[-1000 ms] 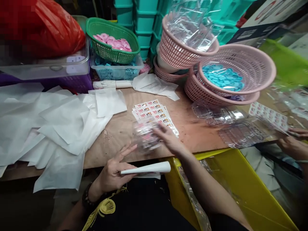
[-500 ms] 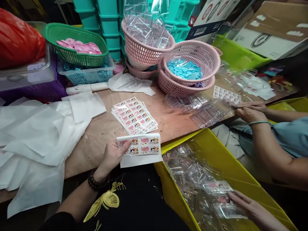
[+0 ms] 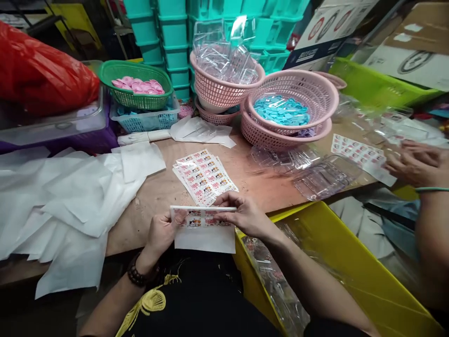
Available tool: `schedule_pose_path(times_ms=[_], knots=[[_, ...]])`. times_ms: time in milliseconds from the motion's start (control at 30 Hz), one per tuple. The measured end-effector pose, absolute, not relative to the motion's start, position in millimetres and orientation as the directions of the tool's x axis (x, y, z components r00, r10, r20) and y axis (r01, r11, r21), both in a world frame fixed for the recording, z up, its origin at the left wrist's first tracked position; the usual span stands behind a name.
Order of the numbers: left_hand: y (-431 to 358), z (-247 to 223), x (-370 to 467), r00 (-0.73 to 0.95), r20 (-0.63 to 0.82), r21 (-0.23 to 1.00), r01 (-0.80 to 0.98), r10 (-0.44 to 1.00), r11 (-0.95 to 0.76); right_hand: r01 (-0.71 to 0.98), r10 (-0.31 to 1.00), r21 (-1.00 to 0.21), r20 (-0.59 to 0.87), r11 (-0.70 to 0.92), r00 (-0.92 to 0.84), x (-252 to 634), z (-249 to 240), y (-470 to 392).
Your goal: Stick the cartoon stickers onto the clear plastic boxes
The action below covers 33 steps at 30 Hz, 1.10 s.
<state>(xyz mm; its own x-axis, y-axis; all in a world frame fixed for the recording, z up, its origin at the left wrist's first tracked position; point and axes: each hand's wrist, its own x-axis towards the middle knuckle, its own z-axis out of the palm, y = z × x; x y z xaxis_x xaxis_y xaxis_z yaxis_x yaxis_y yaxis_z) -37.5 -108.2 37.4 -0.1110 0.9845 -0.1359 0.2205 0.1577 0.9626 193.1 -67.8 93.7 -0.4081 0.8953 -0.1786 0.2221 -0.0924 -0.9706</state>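
A sticker sheet point(image 3: 195, 221) with printed cartoon cats and pink lettering is held up in front of me, its top edge folded over and its lower part bare white backing. My left hand point(image 3: 162, 234) grips the sheet at its left side, thumb on the front. At the right side my right hand point(image 3: 242, 214) pinches the folded top edge between thumb and fingers. Just beyond, a loose stack of similar sticker sheets point(image 3: 203, 175) lies on the wooden table point(image 3: 154, 187).
White backing papers point(image 3: 70, 196) pile up at the left. Pink baskets point(image 3: 329, 103) hold blue pieces and clear plastic cases. Clear cases point(image 3: 324, 178) lie at the table edge. Below right is a yellow bin point(image 3: 351, 252) of packed cases. A co-worker's hands point(image 3: 417, 161) are at the far right.
My right hand has left the clear cases in the yellow bin and come up to the sticker sheet, gripping its folded edge. My left hand keeps hold. The view has shifted right.
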Motion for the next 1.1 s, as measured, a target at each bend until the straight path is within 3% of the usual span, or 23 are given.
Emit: schedule_pose_path(times_ms=[67, 133, 233, 300, 367, 433, 633, 733, 833, 933, 1033, 1100], knots=[[-103, 46, -48, -0.175, 0.114, 0.911, 0.412, 0.978, -0.032, 0.246, 0.909, -0.967, -0.160, -0.065, -0.386, 189, 86, -66], [-95, 57, -52, -0.075, 0.188, 0.840, 0.528, 0.979, -0.121, 0.271, 0.895, -0.962, -0.152, -0.036, -0.419, 191, 81, -64], [-82, 67, -48, 0.198, -0.168, 0.874, 0.483, 0.966, 0.053, 0.329, 0.873, -0.944, -0.153, 0.009, -0.464, 203, 80, -46], [-77, 66, -43, 0.259, -0.345, 0.876, 0.435, 0.902, 0.210, 0.538, 0.977, -0.839, -0.045, 0.076, -0.209, 221, 81, -20], [-75, 60, -41, 0.236, -0.390, 0.876, 0.393, 0.890, 0.280, 0.774, 0.973, -0.633, 0.172, -0.010, 0.154, 244, 80, 8], [-76, 52, -43, 0.230, -0.416, 0.879, 0.350, 0.880, 0.324, 0.840, 0.916, -0.525, 0.253, -0.141, 0.312, 267, 78, 33], [-83, 43, -57, 0.164, -0.475, 0.866, 0.266, 0.865, 0.425, 0.800, 0.919, -0.543, 0.118, -0.257, 0.375, 295, 63, 63], [-86, 40, -63, 0.144, -0.490, 0.866, 0.189, 0.860, 0.462, 0.654, 0.917, -0.718, 0.055, -0.239, 0.395, 292, 57, 59], [-86, 36, -68, 0.202, -0.485, 0.875, 0.112, 0.851, 0.472, 0.193, 0.951, -0.963, -0.130, -0.188, 0.281, 274, 56, 45], [-85, 34, -73, 0.263, -0.316, 0.949, 0.095, 0.912, 0.302, -0.148, 0.954, -0.946, -0.296, -0.288, 0.039, 233, 53, 22], [-87, 33, -77, 0.284, -0.125, 0.992, 0.042, 0.951, 0.117, -0.305, 0.893, -0.840, -0.432, -0.449, -0.126, 177, 45, -4], [-92, 32, -80, 0.280, -0.097, 0.994, -0.031, 0.955, 0.109, -0.357, 0.852, -0.775, -0.490, -0.522, -0.185, 141, 36, -21]])
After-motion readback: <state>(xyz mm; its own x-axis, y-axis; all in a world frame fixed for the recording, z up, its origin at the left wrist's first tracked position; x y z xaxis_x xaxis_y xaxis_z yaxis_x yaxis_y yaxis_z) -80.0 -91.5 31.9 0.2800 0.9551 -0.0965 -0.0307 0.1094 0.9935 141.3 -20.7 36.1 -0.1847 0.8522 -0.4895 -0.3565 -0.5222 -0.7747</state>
